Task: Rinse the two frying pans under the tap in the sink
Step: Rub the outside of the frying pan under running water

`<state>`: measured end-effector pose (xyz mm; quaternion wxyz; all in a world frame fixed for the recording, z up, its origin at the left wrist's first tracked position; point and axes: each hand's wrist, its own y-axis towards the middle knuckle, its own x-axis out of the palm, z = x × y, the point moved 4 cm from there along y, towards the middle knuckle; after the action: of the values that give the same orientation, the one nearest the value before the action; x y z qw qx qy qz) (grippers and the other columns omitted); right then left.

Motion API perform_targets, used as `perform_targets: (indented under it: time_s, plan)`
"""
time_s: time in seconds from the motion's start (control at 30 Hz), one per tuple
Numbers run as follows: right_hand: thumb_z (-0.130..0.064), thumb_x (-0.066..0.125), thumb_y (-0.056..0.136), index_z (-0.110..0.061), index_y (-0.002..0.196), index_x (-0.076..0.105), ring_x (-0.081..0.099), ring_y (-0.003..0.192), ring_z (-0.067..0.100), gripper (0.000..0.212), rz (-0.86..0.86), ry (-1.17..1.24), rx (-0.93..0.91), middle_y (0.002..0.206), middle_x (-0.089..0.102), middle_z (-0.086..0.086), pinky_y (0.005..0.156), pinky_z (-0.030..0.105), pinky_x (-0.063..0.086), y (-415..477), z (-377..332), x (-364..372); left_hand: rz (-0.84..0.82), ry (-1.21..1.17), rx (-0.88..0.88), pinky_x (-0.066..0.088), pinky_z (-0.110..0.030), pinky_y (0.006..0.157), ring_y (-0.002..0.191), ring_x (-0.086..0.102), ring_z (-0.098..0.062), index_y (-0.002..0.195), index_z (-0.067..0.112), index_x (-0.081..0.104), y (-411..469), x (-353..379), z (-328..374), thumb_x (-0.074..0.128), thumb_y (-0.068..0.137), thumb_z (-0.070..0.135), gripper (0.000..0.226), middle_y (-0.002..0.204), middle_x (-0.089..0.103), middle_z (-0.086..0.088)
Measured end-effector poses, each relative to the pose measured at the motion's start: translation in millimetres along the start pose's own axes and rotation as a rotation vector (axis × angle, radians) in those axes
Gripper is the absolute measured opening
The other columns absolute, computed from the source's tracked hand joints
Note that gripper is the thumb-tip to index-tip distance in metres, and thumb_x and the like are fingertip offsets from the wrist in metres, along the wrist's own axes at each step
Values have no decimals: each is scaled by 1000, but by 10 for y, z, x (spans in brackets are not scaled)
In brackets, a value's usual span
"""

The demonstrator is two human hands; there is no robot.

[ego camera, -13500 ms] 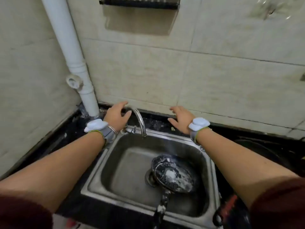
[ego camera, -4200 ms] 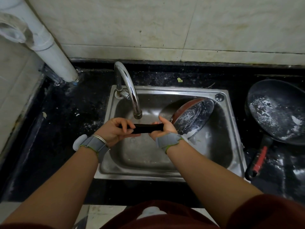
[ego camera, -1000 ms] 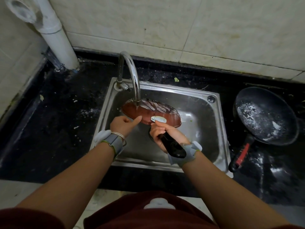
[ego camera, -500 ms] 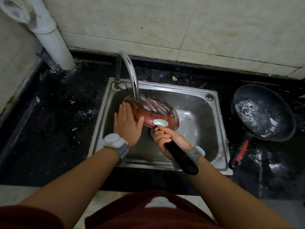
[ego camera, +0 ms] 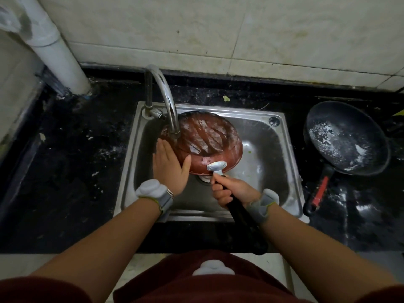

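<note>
A frying pan with a red-brown underside (ego camera: 207,143) is held upside down in the steel sink (ego camera: 282,149), right under the curved tap (ego camera: 166,101), and water streaks run over it. My right hand (ego camera: 229,191) grips its black handle near the metal bracket. My left hand (ego camera: 169,169) lies flat with fingers apart against the pan's left side. A second frying pan (ego camera: 347,138), black with white residue inside and a red-and-black handle, sits on the counter right of the sink.
A white drain pipe (ego camera: 59,55) stands at the back left corner. The black counter (ego camera: 65,160) around the sink is wet and speckled with white bits. A tiled wall runs behind the tap.
Over the last second my left hand opened flat and slid along the upturned pan's left side. Earlier the pan was turned from inside-up to bottom-up under the tap.
</note>
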<state>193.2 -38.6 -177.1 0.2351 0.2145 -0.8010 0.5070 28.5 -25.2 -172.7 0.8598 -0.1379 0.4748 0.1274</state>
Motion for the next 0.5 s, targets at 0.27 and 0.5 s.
perform_targets:
  time_s: [0.27, 0.5]
  plan:
    - [-26, 37, 102, -13, 75, 43, 28, 31, -1, 31, 85, -177, 44, 50, 36, -6, 27, 9, 22, -55, -7, -79, -96, -286, -133, 5, -33, 119, 147, 4, -24, 149, 4, 2, 231, 46, -129, 47, 91, 46, 85, 159, 1, -13]
    - [-31, 39, 101, -13, 75, 47, 29, 31, -1, 33, 92, -162, 59, 52, 36, -5, 27, 11, 23, -151, 1, -137, -16, -154, -155, 14, -43, 119, 146, 10, -30, 148, 4, 12, 158, 131, -23, 41, 95, 41, 71, 157, 10, -17]
